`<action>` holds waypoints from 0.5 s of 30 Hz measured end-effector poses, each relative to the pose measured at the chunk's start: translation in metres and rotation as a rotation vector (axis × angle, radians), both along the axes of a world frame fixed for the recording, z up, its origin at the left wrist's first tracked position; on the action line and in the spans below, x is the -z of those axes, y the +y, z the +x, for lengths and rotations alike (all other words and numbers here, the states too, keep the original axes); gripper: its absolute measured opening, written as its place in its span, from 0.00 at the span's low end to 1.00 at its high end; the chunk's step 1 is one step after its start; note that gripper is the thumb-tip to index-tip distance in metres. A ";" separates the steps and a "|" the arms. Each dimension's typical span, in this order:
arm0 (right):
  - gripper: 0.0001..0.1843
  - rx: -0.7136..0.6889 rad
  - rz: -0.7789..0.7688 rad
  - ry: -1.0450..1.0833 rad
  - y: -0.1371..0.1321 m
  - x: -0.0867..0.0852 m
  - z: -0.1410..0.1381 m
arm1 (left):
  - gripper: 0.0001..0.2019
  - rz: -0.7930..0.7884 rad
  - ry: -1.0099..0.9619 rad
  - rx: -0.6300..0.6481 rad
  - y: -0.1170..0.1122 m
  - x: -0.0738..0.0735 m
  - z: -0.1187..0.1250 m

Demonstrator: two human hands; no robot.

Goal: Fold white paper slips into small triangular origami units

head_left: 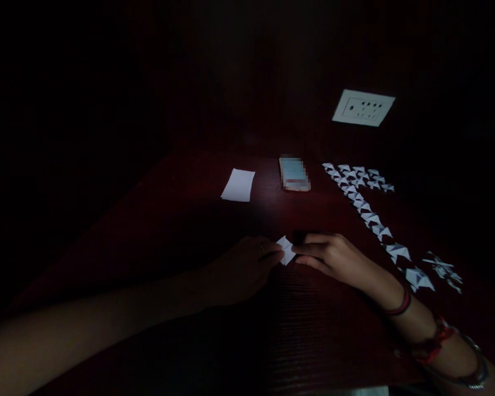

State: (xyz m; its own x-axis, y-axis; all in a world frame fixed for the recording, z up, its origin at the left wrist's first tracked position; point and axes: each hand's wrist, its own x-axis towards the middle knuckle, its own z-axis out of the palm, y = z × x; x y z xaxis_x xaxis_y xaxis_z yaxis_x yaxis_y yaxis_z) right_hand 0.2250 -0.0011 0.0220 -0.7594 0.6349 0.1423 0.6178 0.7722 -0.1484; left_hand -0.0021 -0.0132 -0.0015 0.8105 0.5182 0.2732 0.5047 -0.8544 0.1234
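Note:
A small white folded paper (286,252) with crease lines lies near the middle of the dark red table. My left hand (253,267), wearing a ring, has its fingertips on the paper's left side. From the right, my right hand (328,253) pinches the paper's right corner; its other fingers are bent beside it. The left hand is in deep shadow, so its thumb is hard to make out. Beyond the hands rests a stack of plain white paper sheets (238,185).
A phone (296,174) with a lit, blurred screen lies past the hands. Several folded white paper pieces (361,204) form rows along the right. Close to them is a small pile of paper strips (444,270). A socket plate (363,108) is on the back wall.

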 end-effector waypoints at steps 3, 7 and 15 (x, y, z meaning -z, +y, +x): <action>0.16 0.022 0.015 -0.002 0.001 0.000 0.000 | 0.18 0.005 -0.026 0.039 0.000 -0.003 -0.001; 0.20 0.017 0.037 -0.026 -0.001 0.000 0.000 | 0.17 0.003 -0.049 0.136 0.001 -0.003 -0.002; 0.18 -0.041 0.019 -0.028 0.001 0.001 0.002 | 0.17 -0.017 -0.026 0.150 0.003 0.001 -0.002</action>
